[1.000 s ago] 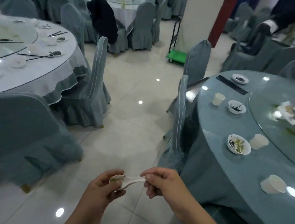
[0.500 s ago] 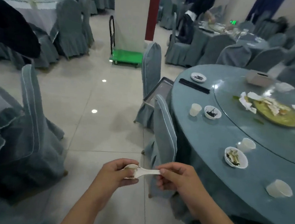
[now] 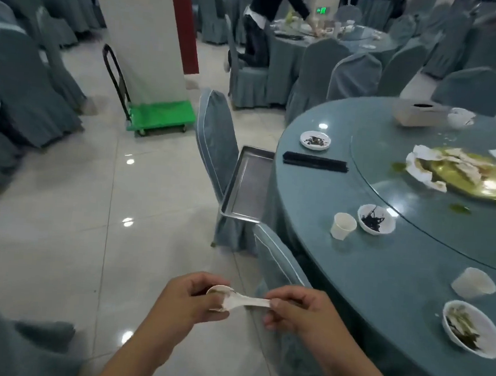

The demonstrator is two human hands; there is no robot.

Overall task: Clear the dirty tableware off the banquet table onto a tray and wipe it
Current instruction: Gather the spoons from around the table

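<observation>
At the bottom centre, our left hand (image 3: 190, 300) cups a white spoon's (image 3: 236, 300) bowl and our right hand (image 3: 299, 312) pinches its handle; next, we judge, it goes onto the metal tray (image 3: 248, 185) mid-frame.

Soft, fairly dim overhead light leaves small white glare spots on the glossy floor (image 3: 151, 198) and the round table (image 3: 382, 272) at right. Motion blur smears the chair covers (image 3: 17, 86) at the left edge and the upper right corner; wide-angle distortion bends the frame's edges.
</observation>
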